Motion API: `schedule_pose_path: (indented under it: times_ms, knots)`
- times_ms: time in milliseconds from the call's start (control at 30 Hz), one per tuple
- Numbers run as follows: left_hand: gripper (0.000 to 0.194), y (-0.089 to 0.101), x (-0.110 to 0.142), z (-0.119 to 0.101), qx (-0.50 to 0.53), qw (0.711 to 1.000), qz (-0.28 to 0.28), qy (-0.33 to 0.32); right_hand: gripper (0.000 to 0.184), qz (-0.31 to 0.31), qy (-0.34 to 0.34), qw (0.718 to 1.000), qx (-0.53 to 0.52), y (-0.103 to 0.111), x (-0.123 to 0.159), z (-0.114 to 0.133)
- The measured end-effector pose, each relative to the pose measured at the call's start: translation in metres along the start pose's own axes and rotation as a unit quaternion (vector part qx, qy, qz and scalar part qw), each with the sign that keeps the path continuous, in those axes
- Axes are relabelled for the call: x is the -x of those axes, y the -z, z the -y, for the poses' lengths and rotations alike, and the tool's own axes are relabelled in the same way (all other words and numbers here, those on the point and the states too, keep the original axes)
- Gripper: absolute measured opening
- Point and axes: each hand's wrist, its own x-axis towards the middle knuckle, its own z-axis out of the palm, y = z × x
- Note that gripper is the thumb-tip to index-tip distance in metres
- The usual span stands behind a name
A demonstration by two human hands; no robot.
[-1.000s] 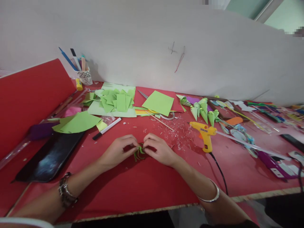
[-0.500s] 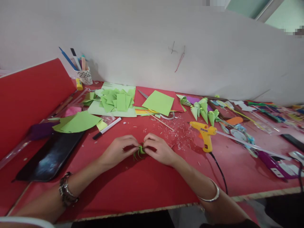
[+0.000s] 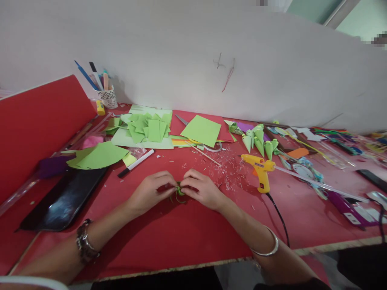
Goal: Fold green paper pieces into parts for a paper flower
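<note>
My left hand [image 3: 154,192] and my right hand [image 3: 202,189] meet near the middle of the red table, fingertips almost touching. Between them they pinch a small piece of green paper cut into thin strips [image 3: 179,192], whose curled ends hang below the fingers. Both thumbs and index fingers are closed on it, and its upper part is mostly hidden. Beyond my hands lie a thin wooden stick [image 3: 205,155] and scattered paper shavings [image 3: 225,173]. A white marker with a black cap [image 3: 136,163] rests past my left hand.
Right of my hands stands a yellow glue gun [image 3: 259,171] with a black cord. Several green paper cones [image 3: 256,139] sit behind it. Green paper squares [image 3: 154,129] and scissors [image 3: 182,119] lie by the wall. A dark tablet-like slab [image 3: 65,201] and a pen cup [image 3: 108,98] are leftward.
The green strips between my fingertips have shifted and curled differently, with less of them showing below the fingers. Both hands stay in nearly the same place.
</note>
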Motion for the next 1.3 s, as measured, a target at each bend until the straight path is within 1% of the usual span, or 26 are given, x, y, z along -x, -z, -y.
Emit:
schedule_pose_path:
  times_ms: [167,467,733,1100,1233,1300]
  knots:
    - [0.007,-0.0010,-0.0007,0.0014,-0.006,1.000,0.004,-0.009,0.015,-0.015,0.013,1.000,0.003,-0.0006,0.0005,0.0007]
    - [0.010,-0.0009,0.0012,0.0048,-0.015,0.999,0.028,-0.027,0.016,-0.017,0.011,1.000,0.009,-0.0006,0.0003,0.0019]
    - [0.008,-0.0008,-0.0009,0.0011,0.003,1.000,0.016,-0.005,0.013,-0.040,0.010,0.999,-0.005,-0.0035,0.0007,-0.0008]
    - [0.010,0.0013,-0.0014,-0.0009,0.014,0.999,0.025,0.021,0.008,-0.055,0.010,0.998,-0.040,-0.0022,-0.0004,0.0012]
    - [0.011,0.0029,-0.0021,-0.0010,0.011,1.000,0.021,0.019,0.007,-0.052,0.002,0.998,-0.030,-0.0027,-0.0002,-0.0003]
    - [0.012,0.0039,-0.0025,-0.0015,0.002,0.999,0.029,0.020,0.008,-0.048,-0.008,0.999,-0.020,-0.0031,-0.0001,-0.0013]
